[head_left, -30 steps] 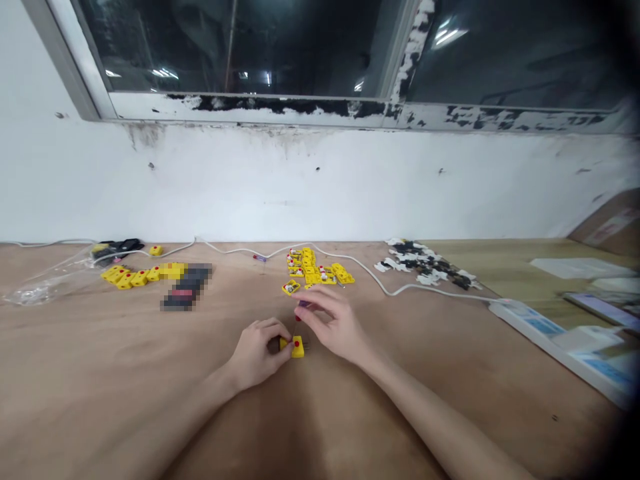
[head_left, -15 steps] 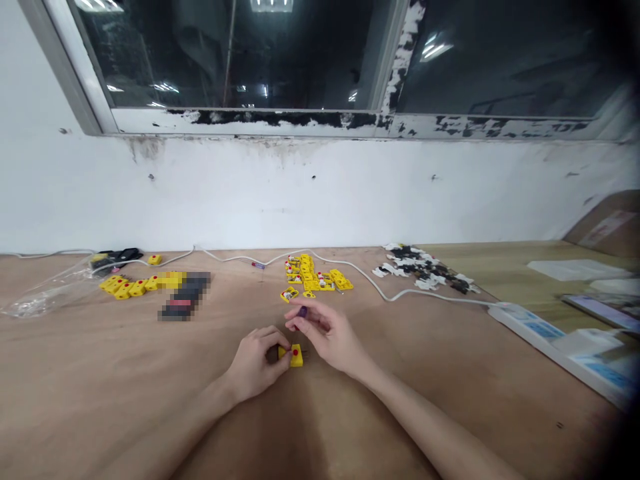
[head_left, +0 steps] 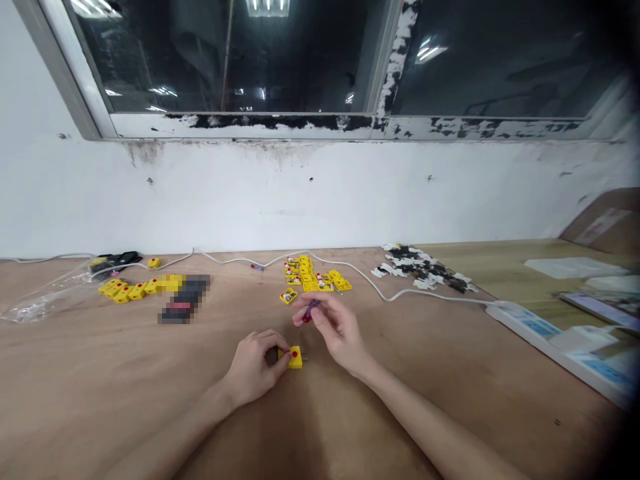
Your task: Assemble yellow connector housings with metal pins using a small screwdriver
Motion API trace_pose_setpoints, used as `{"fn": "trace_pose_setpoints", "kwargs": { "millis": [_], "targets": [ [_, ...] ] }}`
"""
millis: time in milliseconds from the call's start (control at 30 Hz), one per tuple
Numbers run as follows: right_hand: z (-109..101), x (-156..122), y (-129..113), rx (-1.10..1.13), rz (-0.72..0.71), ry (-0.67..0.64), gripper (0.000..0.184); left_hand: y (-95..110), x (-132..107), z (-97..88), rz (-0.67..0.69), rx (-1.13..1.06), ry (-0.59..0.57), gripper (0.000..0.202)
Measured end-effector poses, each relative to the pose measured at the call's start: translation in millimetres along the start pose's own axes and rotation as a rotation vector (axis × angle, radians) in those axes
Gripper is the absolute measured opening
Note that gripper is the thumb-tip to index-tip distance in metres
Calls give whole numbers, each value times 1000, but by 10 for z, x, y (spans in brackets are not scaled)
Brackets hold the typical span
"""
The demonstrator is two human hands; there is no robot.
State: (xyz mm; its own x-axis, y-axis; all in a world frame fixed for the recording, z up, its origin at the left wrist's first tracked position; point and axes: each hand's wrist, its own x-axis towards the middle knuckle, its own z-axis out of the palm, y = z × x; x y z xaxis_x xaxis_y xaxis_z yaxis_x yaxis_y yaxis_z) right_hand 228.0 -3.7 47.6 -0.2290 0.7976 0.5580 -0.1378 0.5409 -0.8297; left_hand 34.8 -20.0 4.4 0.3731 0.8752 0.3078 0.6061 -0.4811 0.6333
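Note:
My left hand (head_left: pixel 257 365) is closed on a small yellow plug-like block (head_left: pixel 296 357) with a red round spot on top. Thin metal pins stick out of its right end, and its left end is hidden by my fingers. Just above and to the right, my right hand (head_left: pixel 336 328) pinches a small screwdriver (head_left: pixel 311 311) with a clear purple and red handle. Its thin shaft slants down toward the block; whether the tip touches it, I cannot tell. Beyond the hands lies an open yellow case (head_left: pixel 289 295) with white parts inside.
Several open yellow cases (head_left: pixel 306 273) lie farther back, and several closed yellow blocks (head_left: pixel 121 293) at left beside a pixelated patch. A second screwdriver (head_left: pixel 257 267) lies near the white cable (head_left: pixel 350 265). Black and white pieces (head_left: pixel 425 270) and a power strip (head_left: pixel 530 323) are at right.
My right hand has shifted slightly right and the screwdriver has tilted, so more of its handle and shaft shows. My left hand and the yellow block stay put.

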Motion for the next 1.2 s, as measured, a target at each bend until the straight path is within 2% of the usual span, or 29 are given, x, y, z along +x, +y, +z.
{"fn": "trace_pose_setpoints", "kwargs": {
  "millis": [167, 367, 533, 733, 967, 1200],
  "targets": [
    [24, -42, 77, 23, 26, -7, 20, -1, -33, 18, -76, -27, 4, 13],
    [71, -128, 140, 4, 52, -41, 20, 5, -108, 42, -35, -2, -24, 13],
    [81, -147, 151, -32, 47, -79, 21, 11, -112, 18, -75, 11, -69, 11],
    [86, -136, 132, -102, 32, -114, 23, 22, -59, 2, -60, -79, -15, 6],
    [39, -127, 109, -144, 22, -110, 22, 35, -39, 19, -87, 7, -24, 12],
    [35, -135, 101, -143, 14, -99, 22, -5, -43, 61, 8, 108, -54, 18]
  ]
}}
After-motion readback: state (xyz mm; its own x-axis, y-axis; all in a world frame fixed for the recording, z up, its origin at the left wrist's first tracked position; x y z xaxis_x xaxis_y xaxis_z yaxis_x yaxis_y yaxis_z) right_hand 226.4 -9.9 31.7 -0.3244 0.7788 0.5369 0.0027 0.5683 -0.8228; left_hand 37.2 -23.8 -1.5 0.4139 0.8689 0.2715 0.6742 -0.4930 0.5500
